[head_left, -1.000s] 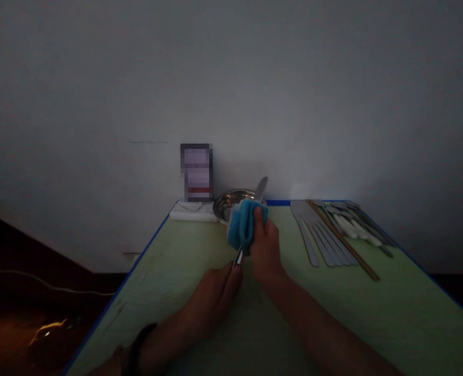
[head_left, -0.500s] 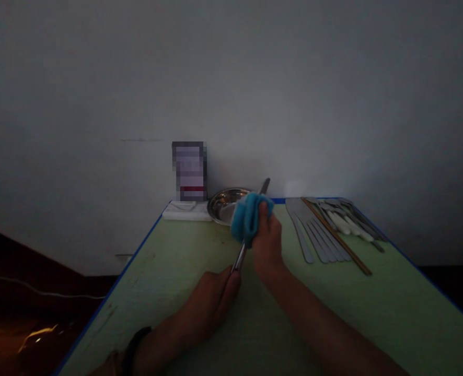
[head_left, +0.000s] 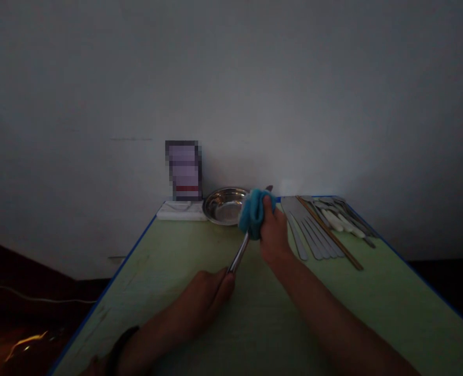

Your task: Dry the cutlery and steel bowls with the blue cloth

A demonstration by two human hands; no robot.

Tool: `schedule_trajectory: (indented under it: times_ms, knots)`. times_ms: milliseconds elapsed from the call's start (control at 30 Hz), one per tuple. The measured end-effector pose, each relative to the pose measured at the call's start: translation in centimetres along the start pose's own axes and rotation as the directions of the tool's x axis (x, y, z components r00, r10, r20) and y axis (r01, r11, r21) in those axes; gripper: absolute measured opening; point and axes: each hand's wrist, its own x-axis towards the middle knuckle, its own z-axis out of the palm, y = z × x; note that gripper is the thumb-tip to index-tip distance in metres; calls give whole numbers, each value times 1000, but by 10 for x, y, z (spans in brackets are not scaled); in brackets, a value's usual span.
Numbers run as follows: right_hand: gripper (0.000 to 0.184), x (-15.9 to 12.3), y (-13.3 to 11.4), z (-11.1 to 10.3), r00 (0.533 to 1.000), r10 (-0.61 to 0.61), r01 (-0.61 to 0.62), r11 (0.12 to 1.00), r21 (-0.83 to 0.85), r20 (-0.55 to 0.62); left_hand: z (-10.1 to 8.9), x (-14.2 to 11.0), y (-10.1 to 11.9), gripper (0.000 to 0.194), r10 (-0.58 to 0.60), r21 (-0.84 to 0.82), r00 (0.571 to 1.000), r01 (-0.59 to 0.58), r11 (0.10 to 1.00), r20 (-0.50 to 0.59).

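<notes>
My left hand point(head_left: 211, 292) is closed round the handle end of a long shiny metal knife point(head_left: 239, 256), which slants up and away to the right. Wrapped about the knife's upper part is a folded blue cloth point(head_left: 251, 214), pinched by my right hand point(head_left: 274, 232) with the thumb on top. Only the knife's tip shows past the cloth, so most of its blade is hidden. Just behind the cloth stands a round metal bowl point(head_left: 226, 206), its right side partly covered.
Right of my hands lie several flat metal knives point(head_left: 313, 240), a pair of brown chopsticks point(head_left: 333, 235) and a pile of cutlery with white handles point(head_left: 343, 219). At the back left, a blurred-out upright screen point(head_left: 184, 169) stands by a white block point(head_left: 180, 210). The green table point(head_left: 169, 261) meets a wall.
The cloth and my right hand have slid further up the knife, leaving less of its tip showing. The table and its things have shifted slightly left in view.
</notes>
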Motion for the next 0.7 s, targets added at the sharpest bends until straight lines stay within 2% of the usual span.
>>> schedule_trajectory:
  times_ms: [200,333,433,567,700]
  knots:
    - [47,27,-15,-19,997,2,2,999,42,-83,0,-7,6,34,31,81,998,-35,996,47]
    - [48,19,-8,-16,993,-7,8,1000,13,-116,3,-5,5,34,30,27,999,-31,999,29]
    - [47,-4,7,-6,998,12,-18,995,-98,-58,4,-1,1,34,4,-77,1000,-4,997,5]
    - [47,-34,22,7,993,59,-35,972,-231,98,5,6,-7,37,-58,-195,996,43,980,-71]
    - [43,-36,15,9,992,19,9,975,-222,124,2,8,-6,34,-96,-225,993,78,971,-71]
